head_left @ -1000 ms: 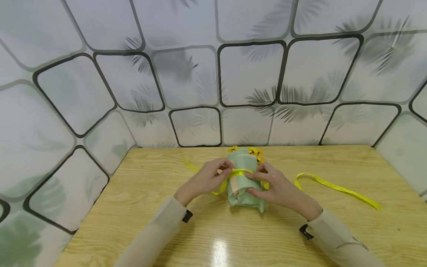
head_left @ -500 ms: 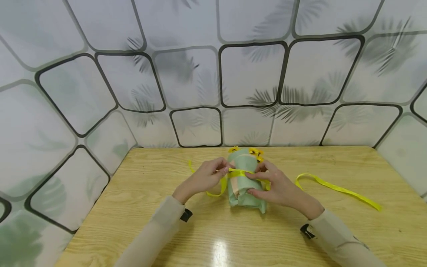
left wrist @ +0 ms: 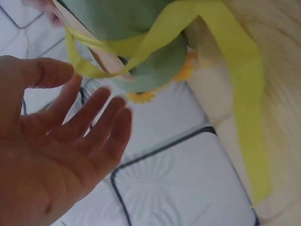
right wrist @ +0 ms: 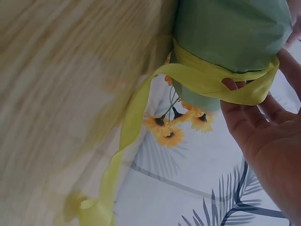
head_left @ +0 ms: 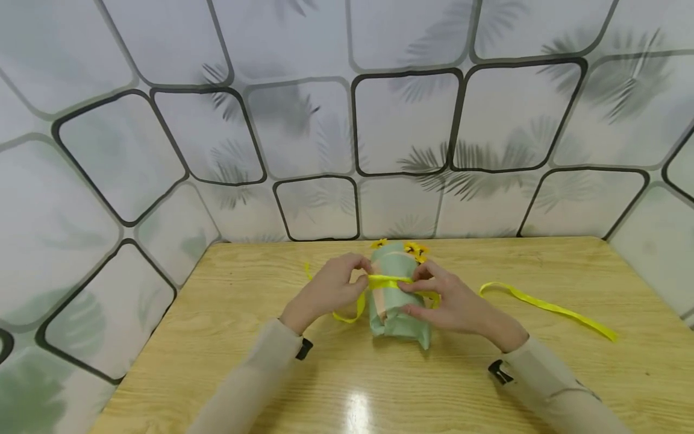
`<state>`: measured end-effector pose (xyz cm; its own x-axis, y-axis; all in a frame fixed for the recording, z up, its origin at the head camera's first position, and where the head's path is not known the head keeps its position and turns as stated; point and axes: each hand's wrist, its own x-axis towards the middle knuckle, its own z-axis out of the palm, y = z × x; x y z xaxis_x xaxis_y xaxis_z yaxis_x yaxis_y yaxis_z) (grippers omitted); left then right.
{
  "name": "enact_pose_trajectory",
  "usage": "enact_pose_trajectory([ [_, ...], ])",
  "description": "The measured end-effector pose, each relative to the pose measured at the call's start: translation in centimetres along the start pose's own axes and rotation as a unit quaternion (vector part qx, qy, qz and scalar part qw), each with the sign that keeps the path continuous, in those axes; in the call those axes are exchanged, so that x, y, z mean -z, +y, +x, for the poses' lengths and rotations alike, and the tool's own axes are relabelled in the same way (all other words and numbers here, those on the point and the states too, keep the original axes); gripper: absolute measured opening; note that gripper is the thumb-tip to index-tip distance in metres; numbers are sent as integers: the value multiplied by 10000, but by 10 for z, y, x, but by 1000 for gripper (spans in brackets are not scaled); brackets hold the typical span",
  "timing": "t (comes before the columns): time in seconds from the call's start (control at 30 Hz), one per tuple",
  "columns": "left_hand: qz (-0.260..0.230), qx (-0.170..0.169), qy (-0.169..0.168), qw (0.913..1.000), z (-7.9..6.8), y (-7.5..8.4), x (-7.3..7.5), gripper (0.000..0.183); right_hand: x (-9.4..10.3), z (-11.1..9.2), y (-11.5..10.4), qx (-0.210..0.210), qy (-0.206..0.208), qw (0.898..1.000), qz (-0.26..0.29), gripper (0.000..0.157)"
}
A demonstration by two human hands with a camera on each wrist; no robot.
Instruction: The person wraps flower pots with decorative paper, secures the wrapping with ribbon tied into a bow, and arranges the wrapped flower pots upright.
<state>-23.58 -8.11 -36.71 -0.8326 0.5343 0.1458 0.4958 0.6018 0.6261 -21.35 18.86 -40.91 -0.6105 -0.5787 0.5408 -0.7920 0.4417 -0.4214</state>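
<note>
A bouquet (head_left: 400, 316) in pale green wrapping paper lies on the table, with yellow flowers (right wrist: 167, 129) showing at its far end. Around its middle runs a yellow ribbon (head_left: 386, 281). My left hand (head_left: 332, 289) is at the bouquet's left side and pinches the ribbon between thumb and index finger; the other fingers are loosely bent in the left wrist view. On the right side, my right hand (head_left: 455, 301) curls its fingers round a loop of the ribbon (right wrist: 256, 92), its index fingertip against the band. A peach strip (head_left: 379, 301) shows along the wrapping.
One long ribbon tail (head_left: 550, 306) stretches across the wooden table (head_left: 260, 283) to the right. A shorter tail (left wrist: 244, 94) hangs down in a curve on the left side. Behind the table stands a patterned backdrop (head_left: 303, 132).
My left fingers have shifted slightly along the ribbon at the bouquet's left edge, and the left tail has swung a little. My right hand stays in place.
</note>
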Motion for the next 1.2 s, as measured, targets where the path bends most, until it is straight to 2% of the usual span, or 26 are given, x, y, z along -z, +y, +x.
enact_pose_trajectory([
  [0.07,206,-329,266,9989,1,7,-3,29,2,1,-2,-128,-119,9998,23,31],
  [0.13,231,-827,382,9956,3,13,-7,30,3,2,-2,-122,-135,9998,50,29],
  [0.23,311,-1368,234,9898,6,16,-13,22,3,5,0,54,23,10000,-21,26],
  [0.3,483,-1586,174,9860,7,13,-16,15,3,6,1,213,173,9996,-50,24],
  [0.37,604,-1505,167,9866,6,10,-19,13,4,8,1,260,234,9994,-33,21],
  [0.53,538,-1318,158,9897,5,7,-19,11,6,14,-2,134,165,9997,-80,19],
  [0.63,533,-1210,23,9912,6,8,-19,11,4,16,-4,-122,133,9996,-204,15],
  [0.77,503,-1068,-25,9930,5,10,-20,9,0,20,-8,-702,133,9974,-15,8],
  [1.0,483,-1202,437,9906,7,11,-23,15,-3,28,-11,-1622,350,9859,204,5],
  [1.2,771,-1578,710,9819,10,12,-24,12,-2,34,-11,-2305,398,9682,882,4],
])
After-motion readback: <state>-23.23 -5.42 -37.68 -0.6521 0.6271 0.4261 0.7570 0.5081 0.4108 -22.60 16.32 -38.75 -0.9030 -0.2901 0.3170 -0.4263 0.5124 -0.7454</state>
